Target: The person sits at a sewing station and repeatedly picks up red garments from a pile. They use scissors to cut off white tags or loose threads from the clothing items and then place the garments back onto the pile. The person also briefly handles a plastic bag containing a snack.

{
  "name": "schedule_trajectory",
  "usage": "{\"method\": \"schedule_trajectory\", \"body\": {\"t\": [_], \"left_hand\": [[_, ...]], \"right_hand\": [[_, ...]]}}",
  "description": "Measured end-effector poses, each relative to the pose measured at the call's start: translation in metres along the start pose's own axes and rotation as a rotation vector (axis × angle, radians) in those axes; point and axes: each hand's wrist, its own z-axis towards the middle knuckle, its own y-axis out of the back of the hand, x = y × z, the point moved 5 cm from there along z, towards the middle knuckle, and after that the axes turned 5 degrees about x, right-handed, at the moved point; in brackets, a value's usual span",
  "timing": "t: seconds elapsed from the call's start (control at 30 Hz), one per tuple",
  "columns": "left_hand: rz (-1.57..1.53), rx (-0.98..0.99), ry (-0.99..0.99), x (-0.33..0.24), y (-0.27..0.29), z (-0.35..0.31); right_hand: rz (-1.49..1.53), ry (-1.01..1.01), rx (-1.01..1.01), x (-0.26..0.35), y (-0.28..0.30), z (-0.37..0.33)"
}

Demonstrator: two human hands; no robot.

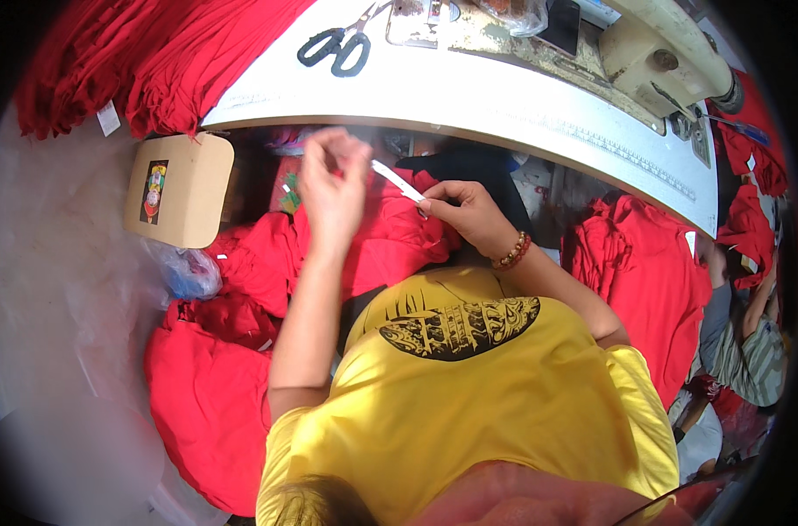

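Observation:
My right hand (473, 217), with a beaded bracelet at the wrist, pinches the lower end of a slim, stiff white strip (399, 181) between thumb and fingers. Small dark marks show on the strip, but its exact kind is unclear. My left hand (336, 175) is raised beside the strip's upper end. Its fingers are bent and smeared by motion, so whether they hold anything cannot be made out. Red cloth (386, 237) lies across my lap beneath both hands.
A white sewing table (399, 96) crosses ahead, bearing black-handled scissors (338, 51) and a sewing machine (666, 57). Red garments hang at far left (171, 61) and pile at right (640, 280). A cardboard box (193, 193) stands left. Another person (750, 351) sits at far right.

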Motion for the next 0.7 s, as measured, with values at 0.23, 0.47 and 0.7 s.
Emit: {"method": "schedule_trajectory", "body": {"t": [0.23,0.47,0.7], "left_hand": [[0.736,0.210,-0.146,-0.028,-0.005,0.152],[0.965,0.421,-0.014,-0.018,-0.003,0.180],[0.533,0.619,0.122,-0.016,0.067,0.085]], "right_hand": [[0.102,0.044,-0.082,-0.001,0.005,-0.005],[0.207,0.093,-0.067,0.011,-0.003,-0.010],[0.228,0.099,-0.080,0.009,0.001,-0.013]]}}
